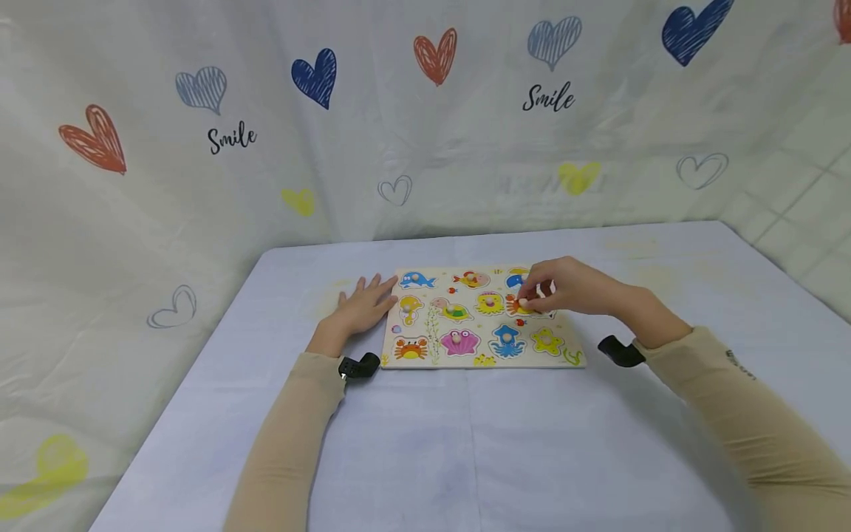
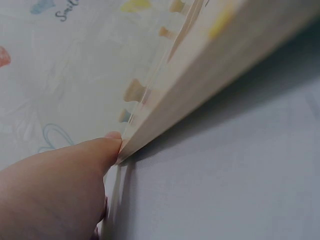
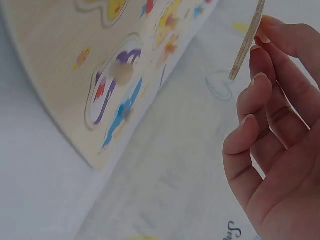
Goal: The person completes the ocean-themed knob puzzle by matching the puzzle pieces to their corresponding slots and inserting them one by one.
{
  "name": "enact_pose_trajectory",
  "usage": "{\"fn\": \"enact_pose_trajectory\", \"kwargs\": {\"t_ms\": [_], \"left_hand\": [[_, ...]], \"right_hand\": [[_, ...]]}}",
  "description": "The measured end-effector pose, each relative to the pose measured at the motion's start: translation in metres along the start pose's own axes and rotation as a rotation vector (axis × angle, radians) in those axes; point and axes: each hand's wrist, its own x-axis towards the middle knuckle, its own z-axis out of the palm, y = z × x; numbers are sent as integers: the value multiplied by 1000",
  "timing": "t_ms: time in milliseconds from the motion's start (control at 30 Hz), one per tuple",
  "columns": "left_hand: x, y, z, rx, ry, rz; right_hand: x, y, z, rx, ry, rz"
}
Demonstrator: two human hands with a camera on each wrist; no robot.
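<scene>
A wooden peg puzzle board (image 1: 475,360) with colourful sea animals lies on the table. My left hand (image 1: 362,307) is at its left edge with the fingers spread, and in the left wrist view the thumb (image 2: 100,152) touches the board's edge. Over the right part of the board, my right hand (image 1: 565,287) pinches a puzzle piece (image 1: 515,304) that looks orange. From the right wrist, this puzzle piece (image 3: 246,47) shows edge-on between thumb and fingertips, held apart from the board; its picture is hidden.
Pegged pieces sit across the board, among them a blue squid (image 1: 507,343), a pink shell (image 1: 460,342) and a yellow starfish (image 1: 547,341). A pale cloth covers the table (image 1: 412,443). Behind hangs a curtain (image 1: 372,140) printed with hearts.
</scene>
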Motion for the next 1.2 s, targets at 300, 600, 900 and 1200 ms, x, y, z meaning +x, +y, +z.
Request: {"fn": "enact_pose_trajectory", "kwargs": {"t_ms": [300, 600, 900, 1200], "left_hand": [[-3, 2, -1, -2, -5, -3], [-3, 2, -1, -5, -1, 2], [-4, 2, -1, 5, -4, 3], [-3, 1, -2, 20, -3, 18]], "right_hand": [[25, -31, 27, 38, -3, -96], [48, -69, 49, 17, -35, -112], [77, -93, 74, -104, -127, -87], [95, -101, 95, -152, -198, -36]]}}
